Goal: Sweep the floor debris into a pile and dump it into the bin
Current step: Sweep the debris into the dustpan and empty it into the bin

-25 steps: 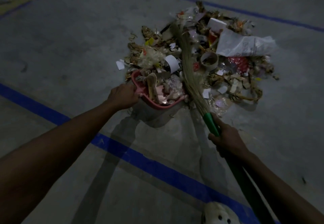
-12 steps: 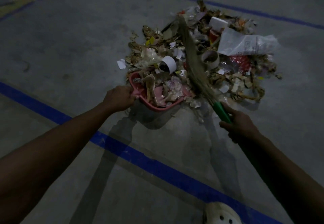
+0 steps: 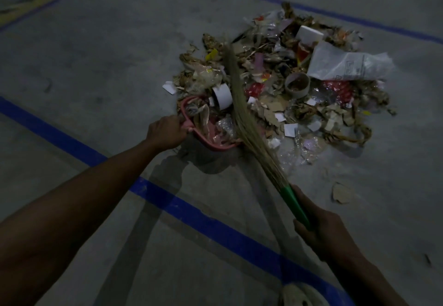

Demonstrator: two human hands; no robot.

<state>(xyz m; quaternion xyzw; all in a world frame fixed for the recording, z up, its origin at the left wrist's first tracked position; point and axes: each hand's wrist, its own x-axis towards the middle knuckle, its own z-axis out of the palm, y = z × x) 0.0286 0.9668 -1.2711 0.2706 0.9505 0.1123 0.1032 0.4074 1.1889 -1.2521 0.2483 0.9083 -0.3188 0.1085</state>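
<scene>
Close to the body, beside a pale shoe (image 3: 302,297) cut off by the bottom edge, the right hand (image 3: 328,233) curls tight round a broom's green handle (image 3: 296,206). Its straw bristles (image 3: 242,114) slant up over the rubbish. Farther out, the left hand (image 3: 166,132) grips the near rim of a pink dustpan (image 3: 213,138), half buried and dim. Beyond lies the debris pile (image 3: 275,106) on the concrete floor (image 3: 96,54): torn cardboard, white scraps, clear plastic, a cardboard ring.

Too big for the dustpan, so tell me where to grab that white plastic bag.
Pinch the white plastic bag at its crumpled right end, coming from the right: that end sticks out past the debris pile with nothing on it.
</scene>
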